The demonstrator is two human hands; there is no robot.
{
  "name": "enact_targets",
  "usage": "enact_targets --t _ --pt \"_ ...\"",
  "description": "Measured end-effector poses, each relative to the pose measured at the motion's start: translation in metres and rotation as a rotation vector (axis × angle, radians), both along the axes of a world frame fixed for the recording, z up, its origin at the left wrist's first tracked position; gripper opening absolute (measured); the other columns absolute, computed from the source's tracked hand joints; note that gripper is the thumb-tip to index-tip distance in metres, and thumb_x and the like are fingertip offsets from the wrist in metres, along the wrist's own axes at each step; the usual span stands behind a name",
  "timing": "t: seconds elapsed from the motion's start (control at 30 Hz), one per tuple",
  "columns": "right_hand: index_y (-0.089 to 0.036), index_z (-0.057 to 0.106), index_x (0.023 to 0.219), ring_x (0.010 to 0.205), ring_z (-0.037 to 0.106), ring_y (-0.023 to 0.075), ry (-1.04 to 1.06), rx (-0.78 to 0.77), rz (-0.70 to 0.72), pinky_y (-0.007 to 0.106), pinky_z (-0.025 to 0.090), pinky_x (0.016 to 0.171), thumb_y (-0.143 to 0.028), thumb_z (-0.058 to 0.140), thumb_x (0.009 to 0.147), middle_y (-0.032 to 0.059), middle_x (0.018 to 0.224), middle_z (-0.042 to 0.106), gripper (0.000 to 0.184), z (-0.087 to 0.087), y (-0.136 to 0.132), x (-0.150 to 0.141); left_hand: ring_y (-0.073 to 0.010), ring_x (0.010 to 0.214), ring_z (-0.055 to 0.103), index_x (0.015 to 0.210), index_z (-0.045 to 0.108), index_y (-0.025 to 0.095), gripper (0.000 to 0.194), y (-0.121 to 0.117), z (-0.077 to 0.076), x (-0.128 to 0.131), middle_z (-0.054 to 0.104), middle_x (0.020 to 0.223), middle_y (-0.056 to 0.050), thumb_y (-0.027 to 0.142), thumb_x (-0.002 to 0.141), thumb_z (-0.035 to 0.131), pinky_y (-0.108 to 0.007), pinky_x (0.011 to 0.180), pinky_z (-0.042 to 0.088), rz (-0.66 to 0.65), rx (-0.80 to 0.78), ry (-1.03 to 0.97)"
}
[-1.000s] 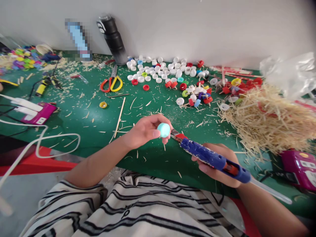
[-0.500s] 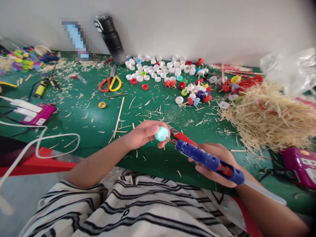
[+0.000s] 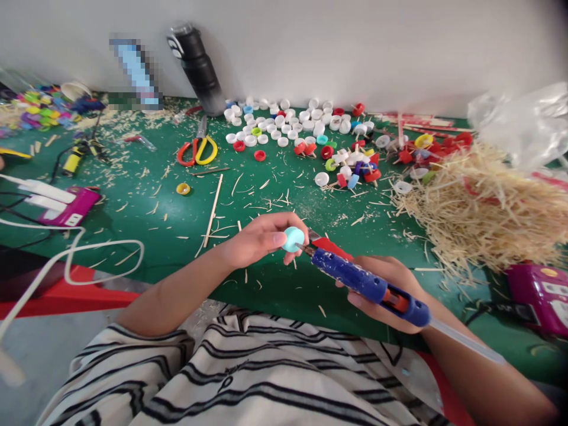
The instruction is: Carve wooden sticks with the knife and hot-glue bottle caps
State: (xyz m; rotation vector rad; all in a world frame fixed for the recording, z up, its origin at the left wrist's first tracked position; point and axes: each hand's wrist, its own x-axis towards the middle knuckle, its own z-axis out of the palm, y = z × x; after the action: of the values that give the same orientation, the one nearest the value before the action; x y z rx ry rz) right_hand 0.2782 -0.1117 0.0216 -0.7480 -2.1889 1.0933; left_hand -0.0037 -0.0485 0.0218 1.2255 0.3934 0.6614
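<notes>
A light turquoise bottle cap [image 3: 293, 238] is pinched between the thumb and fingers of my left hand [image 3: 261, 238]. My right hand [image 3: 393, 287] is wrapped around a blue hot glue gun [image 3: 350, 273], with a clear glue stick [image 3: 468, 340] poking out of its back end. The gun's metal nozzle points left and meets the cap's face. Behind the gun a red-handled cutter [image 3: 332, 247] partly shows; whether it lies on the table or in my hand, I cannot tell.
Many white bottle caps [image 3: 283, 142] lie at the back, with capped stick pieces [image 3: 350, 165] to their right. Scissors [image 3: 198, 150], a black bottle [image 3: 197, 71] and a yellow cap [image 3: 183, 189] are farther left. Straw-like shavings [image 3: 497, 213] heap at right, near a purple power strip [image 3: 539, 299].
The glue gun has shifted slightly left with my right hand. My left hand has tilted the cap a little and moved it slightly right, and the nozzle now overlaps its face.
</notes>
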Motion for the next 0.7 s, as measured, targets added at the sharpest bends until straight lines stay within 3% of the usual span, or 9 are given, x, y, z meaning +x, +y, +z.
enact_targets --t 0.23,0.47,0.7 --pt "-0.022 0.062 0.105 0.065 0.067 0.0158 -0.004 -0.019 -0.028 0.025 0.051 0.058 -0.018 0.067 0.086 0.0049 0.084 0.073 0.02 -0.0015 -0.0002 0.0003 -0.011 0.064 0.061 0.102 0.07 0.015 0.032 0.0003 -0.0012 0.0006 0.062 0.087 -0.005 0.042 0.086 0.071 -0.026 0.061 0.054 0.031 0.009 -0.016" --pt "-0.021 0.062 0.107 0.056 0.059 0.0129 -0.013 -0.044 -0.069 0.025 0.046 0.053 -0.02 0.065 0.088 -0.0004 0.071 0.065 0.019 -0.002 -0.0011 0.0001 -0.0101 0.068 0.062 0.107 0.073 0.013 0.028 0.0008 -0.0012 0.001 0.065 0.09 -0.006 0.034 0.089 0.068 -0.024 0.063 0.055 0.057 0.03 -0.056" --pt "-0.021 0.063 0.104 0.055 0.057 0.0123 -0.044 -0.095 -0.104 0.025 0.044 0.051 -0.023 0.063 0.09 0.0 0.073 0.064 0.014 0.0012 -0.0012 0.0005 -0.0107 0.068 0.062 0.106 0.076 0.014 0.029 0.0015 -0.0028 0.0019 0.069 0.089 -0.007 0.033 0.085 0.073 -0.023 0.061 0.055 0.113 0.016 -0.048"
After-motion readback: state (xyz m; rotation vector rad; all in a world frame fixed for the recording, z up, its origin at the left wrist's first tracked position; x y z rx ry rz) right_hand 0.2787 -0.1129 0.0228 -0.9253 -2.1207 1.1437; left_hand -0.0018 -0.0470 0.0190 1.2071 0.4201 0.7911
